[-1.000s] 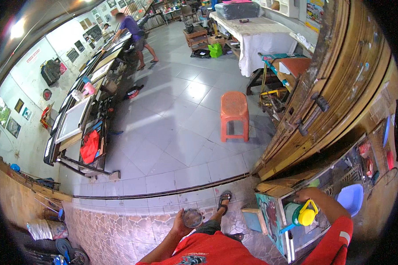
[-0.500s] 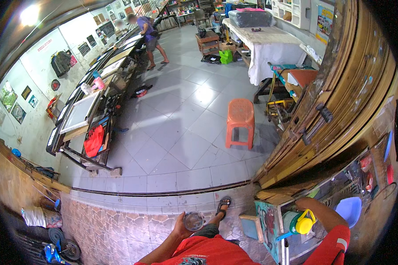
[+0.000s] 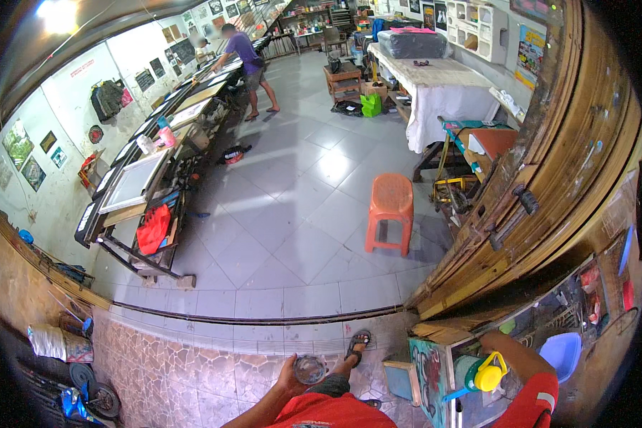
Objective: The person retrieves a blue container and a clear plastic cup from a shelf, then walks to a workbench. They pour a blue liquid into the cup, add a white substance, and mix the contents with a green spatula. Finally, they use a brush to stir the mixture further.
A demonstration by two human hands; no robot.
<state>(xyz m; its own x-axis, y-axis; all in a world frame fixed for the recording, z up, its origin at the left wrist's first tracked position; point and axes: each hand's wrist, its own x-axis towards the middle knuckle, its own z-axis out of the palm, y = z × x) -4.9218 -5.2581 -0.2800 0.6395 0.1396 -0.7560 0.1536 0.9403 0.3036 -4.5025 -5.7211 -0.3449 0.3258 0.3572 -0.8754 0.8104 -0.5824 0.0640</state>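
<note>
In front of my red shirt, my left hand (image 3: 289,376) is closed round the side of a clear round cup (image 3: 310,369), seen from above. What is inside the cup I cannot make out. My right arm bends over a painted cabinet (image 3: 429,378) at the lower right. There my right hand (image 3: 488,341) reaches past a jug with a yellow lid (image 3: 489,374) and a blue handle-like piece (image 3: 458,394). The fingers of that hand are too hidden to read. A pale blue-violet plastic basin (image 3: 562,355) lies just right of my right forearm.
An orange plastic stool (image 3: 391,214) stands on the grey tiles beyond a floor track. Stacked folding wooden doors (image 3: 549,207) rise at right. A long printing bench (image 3: 139,178) with frames runs along the left wall, where a person in purple (image 3: 246,57) works. A white-draped table (image 3: 442,78) stands far right.
The whole view has shifted slightly. The person in purple has turned and leans over the bench. My left hand still holds the cup, and my right arm stays over the cabinet.
</note>
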